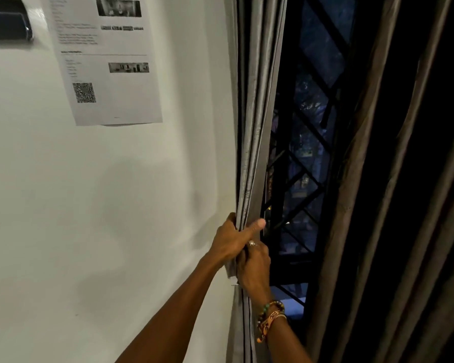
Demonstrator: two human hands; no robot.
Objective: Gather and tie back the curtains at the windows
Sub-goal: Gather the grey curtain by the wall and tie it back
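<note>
**Left curtain bunched at the frame, both hands on it, no tie seen**

1. Far left, high on the wall: a dark plate. Only a "5" at its cut-off edge can be read.
2. Next to it, a printed sheet with 2 photo strips and a QR code. Its text is too blurred to read.
3. The left curtain hangs gathered into a narrow vertical bundle against the left side of the window. Its long axis runs top to bottom.
4. The left hand grips the bundle from the wall side, with the thumb laid across the front and the fingers wrapped behind.
5. The right hand sits touching and just below the left, on the window side. Its fingers curl into the same bundle, with the tips hidden.
6. A pale strip shows under the left hand. Whether it is the tie cannot be told.
7. The wristbands include an orange one with lettering that is not legible.
8. The window grille is exposed in the gap, with darkness beyond.
9. The right curtain hangs loose in broad folds, well apart from both hands.

Judgement: gathering on this side looks done. The tie must go around the bundle, across its axis, at grip height. The right hand is the lower one and looks better placed to wrap the tie while the left hand holds the bundle.
</note>
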